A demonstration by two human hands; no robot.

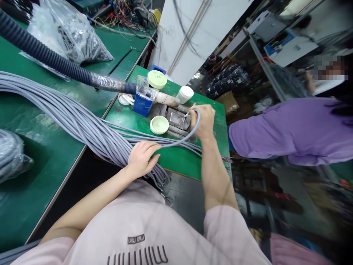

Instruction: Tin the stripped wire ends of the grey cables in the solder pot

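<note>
My right hand [204, 119] is closed on the end part of a grey cable [190, 137], which bends round in a loop. The cable's stripped end with thin wires [185, 116] points left over a small shiny metal surface [177, 118], set in a dark block. Whether the wire tips touch it, I cannot tell. My left hand [143, 157] lies with fingers stretched and thumb apart over the edge of a thick bundle of grey cables [79, 117]. The same looped cable runs out from beneath its fingertips.
A dark ribbed hose [68, 70] ends in a pale nozzle [167, 98] beside the block. Near it stand a pale green open dish [159, 125], a white cup [185, 94], a round-lidded tub [157, 79] and a blue box [142, 104]. A person in purple [292, 129] is at right.
</note>
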